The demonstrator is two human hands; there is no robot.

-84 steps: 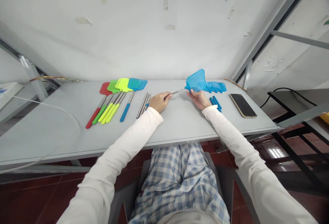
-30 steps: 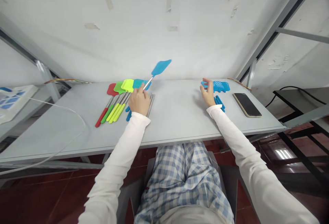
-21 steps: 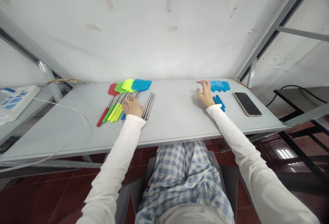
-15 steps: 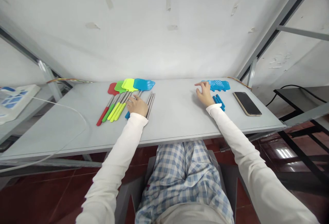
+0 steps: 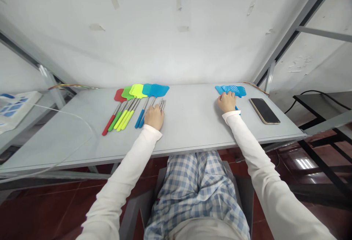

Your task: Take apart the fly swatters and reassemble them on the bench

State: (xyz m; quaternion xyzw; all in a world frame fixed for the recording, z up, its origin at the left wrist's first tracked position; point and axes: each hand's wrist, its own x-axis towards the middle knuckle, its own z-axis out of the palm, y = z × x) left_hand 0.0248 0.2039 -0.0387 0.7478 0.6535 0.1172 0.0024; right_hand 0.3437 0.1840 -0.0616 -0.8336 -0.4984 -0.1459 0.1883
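Note:
My left hand [image 5: 154, 117] is closed over several thin metal rods [image 5: 163, 104], its fingertips hidden behind the knuckles. Directly left of it lie two fly swatters with blue heads [image 5: 160, 90] and blue handles [image 5: 139, 119]. Over on the right, my right hand [image 5: 227, 102] has curled fingers on the loose blue handle grips; one grip [image 5: 238, 111] sticks out beside the wrist and the rest is covered. Just beyond those fingers are loose blue swatter heads [image 5: 233, 90], overlapping one another.
Further left lie a red swatter [image 5: 120, 95], a green swatter [image 5: 127, 92] and yellow swatters [image 5: 138, 90]. A phone [image 5: 264, 111] rests at the right of the grey table [image 5: 189, 122]. A white cable [image 5: 82, 120] crosses the left end, and a wall stands behind.
My left hand has moved right, off the blue swatter and onto the metal rods. My right hand has drawn right and down, its fingers now curled. The blue swatter beside the left hand shows two spread heads.

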